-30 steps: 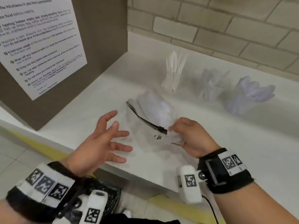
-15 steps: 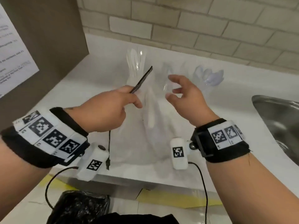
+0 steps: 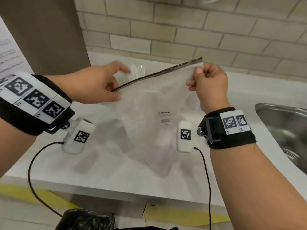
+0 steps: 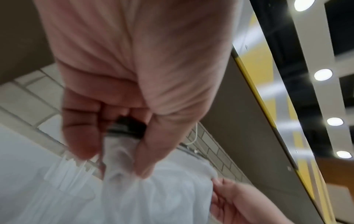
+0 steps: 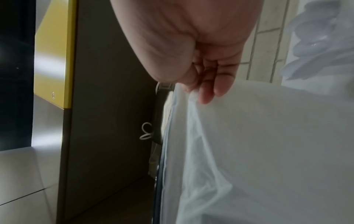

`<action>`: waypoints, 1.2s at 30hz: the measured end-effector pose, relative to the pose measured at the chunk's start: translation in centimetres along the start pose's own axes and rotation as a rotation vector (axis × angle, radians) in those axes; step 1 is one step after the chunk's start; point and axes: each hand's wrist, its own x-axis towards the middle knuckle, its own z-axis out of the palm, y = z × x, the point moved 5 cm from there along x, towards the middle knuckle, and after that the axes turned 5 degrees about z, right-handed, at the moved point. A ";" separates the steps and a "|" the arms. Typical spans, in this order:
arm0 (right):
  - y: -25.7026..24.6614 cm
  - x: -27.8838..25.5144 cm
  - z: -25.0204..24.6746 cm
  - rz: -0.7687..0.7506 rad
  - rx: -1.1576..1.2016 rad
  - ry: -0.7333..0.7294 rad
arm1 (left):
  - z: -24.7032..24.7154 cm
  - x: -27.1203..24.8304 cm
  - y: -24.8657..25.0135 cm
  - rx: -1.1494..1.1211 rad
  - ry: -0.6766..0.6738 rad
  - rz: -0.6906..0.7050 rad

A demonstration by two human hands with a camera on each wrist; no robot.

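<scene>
A frosted zip bag (image 3: 154, 103) with a black zipper strip (image 3: 159, 73) along its top hangs above the white counter (image 3: 116, 176), with small WARNING print on its face. My left hand (image 3: 106, 85) pinches the zipper's left end; the left wrist view shows my left fingers (image 4: 149, 151) closed on the black slider (image 4: 126, 127). At the bag's top right corner, my right hand (image 3: 204, 80) pinches the plastic just below the strip, and the right wrist view has the right fingers (image 5: 208, 89) curled over the bag (image 5: 258, 151). The bag's contents are not clear.
A steel sink (image 3: 285, 135) is set into the counter at the right. A clear cup of plastic cutlery (image 3: 138, 70) stands behind the bag by the tiled wall. A brown panel (image 3: 41, 34) with a notice rises at the left. A black bag (image 3: 86, 219) sits below the counter edge.
The bag went from lying on the counter, to hanging from my left hand alone, to being stretched between both hands. My right hand, open half a second ago, now pinches the right corner.
</scene>
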 end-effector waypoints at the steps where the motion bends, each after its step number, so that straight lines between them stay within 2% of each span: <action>1: 0.4 0.0 -0.5 0.033 -0.001 0.035 | 0.2 -0.1 -0.2 0.045 -0.005 -0.027; 3: 0.3 0.0 -1.1 0.006 -0.098 0.111 | 0.5 -0.3 -0.2 0.016 0.030 -0.068; 5: -1.6 -0.9 -0.7 -0.159 -0.285 0.135 | -0.1 -0.1 0.4 -0.003 0.174 -0.046; 8: -5.7 -3.6 1.9 -0.475 -0.358 -0.014 | -3.0 0.1 2.4 0.043 0.498 0.043; 10: -8.5 -5.0 3.7 -0.656 -0.375 -0.047 | -5.3 0.1 3.5 -0.067 0.661 0.067; 12: -10.8 -5.9 5.3 -0.780 -0.399 -0.054 | -6.6 0.1 4.3 -0.233 0.753 0.079; 14: -12.1 -6.2 6.6 -0.807 -0.461 -0.105 | -6.5 0.3 5.3 -0.348 0.744 0.089; 16: -12.5 -5.9 7.6 -0.751 -0.511 -0.186 | -5.4 0.6 5.9 -0.438 0.671 0.095; 20: -12.0 -5.0 8.0 -0.660 -0.540 -0.250 | -3.5 1.2 5.4 -0.542 0.556 0.096; 24: -10.8 -4.6 8.0 -0.593 -0.612 -0.339 | -3.4 1.3 5.2 -0.550 0.554 0.077; 30: -10.2 -4.7 8.2 -0.580 -0.557 -0.270 | -3.8 1.1 5.6 -0.442 0.628 0.041; 36: -9.8 -4.4 7.7 -0.613 -0.662 -0.195 | -3.7 1.3 5.4 -0.363 0.654 -0.027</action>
